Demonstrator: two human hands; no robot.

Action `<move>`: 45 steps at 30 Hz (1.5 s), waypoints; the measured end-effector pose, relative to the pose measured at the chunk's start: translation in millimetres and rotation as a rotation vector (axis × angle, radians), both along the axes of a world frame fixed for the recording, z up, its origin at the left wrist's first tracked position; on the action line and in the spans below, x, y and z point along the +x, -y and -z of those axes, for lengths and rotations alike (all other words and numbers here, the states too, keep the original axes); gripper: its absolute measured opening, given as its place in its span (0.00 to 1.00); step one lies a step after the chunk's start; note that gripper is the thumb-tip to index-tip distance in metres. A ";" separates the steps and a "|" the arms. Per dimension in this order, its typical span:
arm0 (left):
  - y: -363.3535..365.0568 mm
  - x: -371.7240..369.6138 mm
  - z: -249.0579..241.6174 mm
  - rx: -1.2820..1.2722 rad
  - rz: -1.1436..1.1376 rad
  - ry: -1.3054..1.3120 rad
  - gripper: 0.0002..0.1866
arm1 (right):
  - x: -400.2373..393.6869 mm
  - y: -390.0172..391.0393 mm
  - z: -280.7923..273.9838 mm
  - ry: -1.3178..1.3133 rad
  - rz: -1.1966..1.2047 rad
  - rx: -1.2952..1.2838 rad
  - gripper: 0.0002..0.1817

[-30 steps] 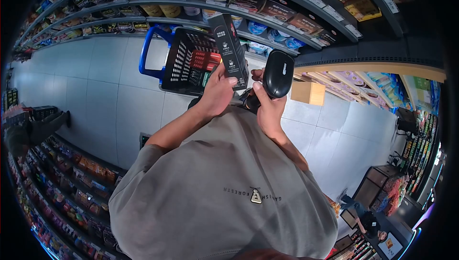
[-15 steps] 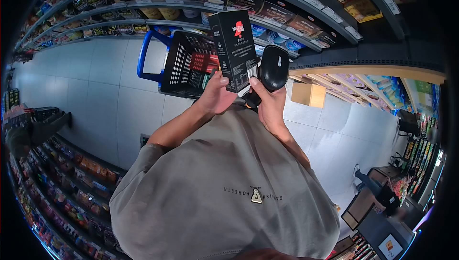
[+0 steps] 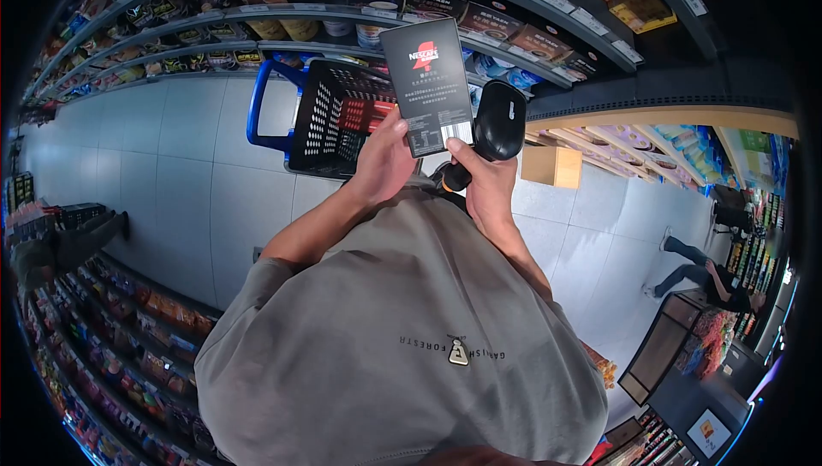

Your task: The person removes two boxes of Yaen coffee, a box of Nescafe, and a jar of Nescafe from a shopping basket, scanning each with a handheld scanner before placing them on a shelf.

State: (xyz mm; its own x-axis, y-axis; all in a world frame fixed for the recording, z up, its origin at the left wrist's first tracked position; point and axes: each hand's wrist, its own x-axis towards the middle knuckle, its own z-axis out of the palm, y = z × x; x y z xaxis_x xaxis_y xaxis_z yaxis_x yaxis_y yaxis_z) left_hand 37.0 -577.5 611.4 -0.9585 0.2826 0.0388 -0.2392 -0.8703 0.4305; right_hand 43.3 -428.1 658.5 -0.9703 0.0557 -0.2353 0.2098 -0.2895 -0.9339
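My left hand [image 3: 384, 164] holds a tall black Nescafe box [image 3: 427, 85] upright, its printed back face and barcode turned toward me. Just to its right, my right hand [image 3: 484, 183] grips a black handheld barcode scanner [image 3: 497, 122] by its handle, with the scanner head beside the box's lower right corner. Both are raised in front of my chest, above a black shopping basket [image 3: 330, 119] with a blue handle.
Shelves of coffee boxes and cups [image 3: 479, 16] curve across the top. A cardboard box [image 3: 552, 166] sits on the tiled floor to the right. Another stocked shelf [image 3: 128, 329] runs along the lower left. One person [image 3: 711, 273] moves at the far right, another [image 3: 51, 247] at the far left.
The box has turned in my left hand from showing its narrow side to showing its flat back with the barcode. The scanner stays beside it. The person at the right has moved.
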 end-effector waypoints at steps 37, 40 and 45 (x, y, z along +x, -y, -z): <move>35.0 -0.6 12.5 -0.455 -0.330 0.070 0.23 | 56.3 -9.6 -17.2 0.057 -0.499 0.594 0.17; 30.5 0.7 11.0 -0.443 -0.331 0.088 0.23 | 54.3 -10.2 -22.9 0.068 -0.510 0.571 0.17; 28.1 2.0 14.1 -0.331 -0.264 0.048 0.25 | 51.1 -11.2 -15.9 0.031 -0.309 0.441 0.19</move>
